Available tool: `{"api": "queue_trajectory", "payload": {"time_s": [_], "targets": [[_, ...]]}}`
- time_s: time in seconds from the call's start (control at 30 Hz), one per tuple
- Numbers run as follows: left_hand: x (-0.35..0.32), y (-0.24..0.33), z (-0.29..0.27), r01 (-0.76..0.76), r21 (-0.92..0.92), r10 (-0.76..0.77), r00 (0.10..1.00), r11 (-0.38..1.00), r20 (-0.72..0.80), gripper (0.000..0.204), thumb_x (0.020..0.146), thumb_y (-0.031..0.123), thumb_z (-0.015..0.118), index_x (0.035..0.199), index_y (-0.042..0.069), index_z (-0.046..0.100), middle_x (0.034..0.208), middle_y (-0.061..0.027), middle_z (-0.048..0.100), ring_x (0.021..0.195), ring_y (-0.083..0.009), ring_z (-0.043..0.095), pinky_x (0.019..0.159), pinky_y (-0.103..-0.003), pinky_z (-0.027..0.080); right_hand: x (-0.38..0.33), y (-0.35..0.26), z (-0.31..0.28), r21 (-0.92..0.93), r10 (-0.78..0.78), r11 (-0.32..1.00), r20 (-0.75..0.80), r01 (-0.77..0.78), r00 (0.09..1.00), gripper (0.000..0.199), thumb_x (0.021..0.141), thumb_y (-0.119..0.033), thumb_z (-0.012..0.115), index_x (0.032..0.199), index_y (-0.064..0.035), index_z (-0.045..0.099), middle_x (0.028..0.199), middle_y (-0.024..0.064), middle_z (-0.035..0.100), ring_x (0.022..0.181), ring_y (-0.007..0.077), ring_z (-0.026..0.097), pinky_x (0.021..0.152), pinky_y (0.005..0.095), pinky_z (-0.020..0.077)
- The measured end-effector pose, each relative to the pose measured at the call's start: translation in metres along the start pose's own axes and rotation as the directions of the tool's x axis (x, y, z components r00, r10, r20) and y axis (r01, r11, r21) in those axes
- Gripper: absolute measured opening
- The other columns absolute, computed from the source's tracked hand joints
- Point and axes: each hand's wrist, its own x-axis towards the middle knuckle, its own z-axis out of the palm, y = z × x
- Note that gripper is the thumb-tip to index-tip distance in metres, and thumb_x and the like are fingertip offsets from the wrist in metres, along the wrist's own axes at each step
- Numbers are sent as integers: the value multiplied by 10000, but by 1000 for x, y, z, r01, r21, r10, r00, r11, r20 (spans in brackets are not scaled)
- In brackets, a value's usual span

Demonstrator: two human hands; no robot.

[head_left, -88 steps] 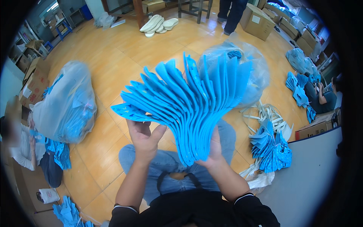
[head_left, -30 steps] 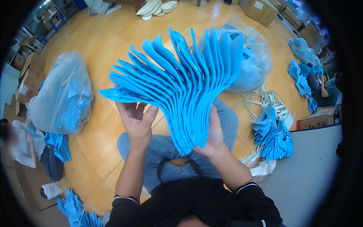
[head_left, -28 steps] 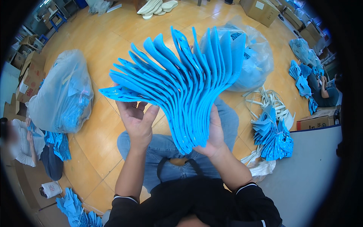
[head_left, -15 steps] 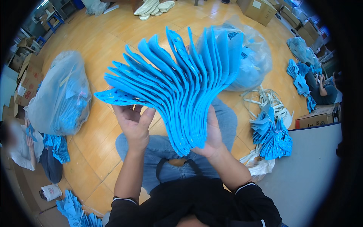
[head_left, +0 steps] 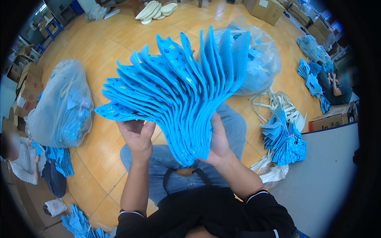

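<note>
A thick fan of several flat bright-blue pieces [head_left: 178,91] with small printed marks spreads out in front of me, above my lap. My right hand [head_left: 217,142] grips the gathered lower end of the fan. My left hand [head_left: 137,135] is under the fan's left edge, fingers curled up against the outermost pieces. My jeans-clad knees [head_left: 166,162] show below the fan.
Clear plastic bags full of blue pieces lie at left [head_left: 59,107] and behind the fan [head_left: 258,59]. A bundled blue stack [head_left: 283,139] and white straps [head_left: 278,103] lie at right. Cardboard boxes [head_left: 329,119], pale slippers [head_left: 152,10] and other seated people ring the wooden floor.
The fan has shifted slightly left and spread wider. My left hand has slid along under its left edge; my right hand keeps its grip.
</note>
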Motion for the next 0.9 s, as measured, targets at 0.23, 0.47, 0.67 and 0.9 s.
{"api": "queue_trajectory", "payload": {"time_s": [0.23, 0.47, 0.67, 0.9], "targets": [[-1, -1, -1, -5, -29, 6, 1000, 1000, 26, 760, 815, 115, 793, 1422, 42, 342, 1351, -110, 496, 1232, -241, 510, 1049, -410, 413, -2, 0, 9, -175, -66, 983, -51, 56, 997, 722, 976, -572, 516, 1479, -60, 428, 1452, 147, 522, 1287, 311, 549, 1086, 477, 452], [-2, -4, -3, -5, -16, 5, 1000, 1000, 30, 790, 818, 112, 789, 1448, 38, 319, 1387, -118, 482, 1265, -247, 495, 1069, -418, 396, -3, 0, 9, -235, -76, 971, -96, 51, 993, 715, 978, -563, 519, 1483, -64, 424, 1467, 143, 508, 1304, 302, 535, 1108, 473, 429], [-2, -4, -4, 14, -14, -13, 999, 1000, 38, 793, 817, 103, 782, 1454, 41, 315, 1390, -121, 479, 1271, -249, 491, 1070, -418, 395, -2, 0, 7, -244, -69, 969, -84, 47, 994, 717, 975, -563, 525, 1482, -66, 426, 1464, 140, 513, 1307, 299, 531, 1115, 470, 422], [-2, -5, -3, 6, -1, -6, 999, 1000, 34, 801, 809, 107, 792, 1450, 45, 317, 1378, -117, 482, 1258, -255, 499, 1063, -422, 405, -3, -2, 6, -230, -68, 972, -96, 44, 993, 717, 969, -565, 536, 1476, -68, 435, 1454, 144, 522, 1299, 301, 538, 1107, 470, 431]]}}
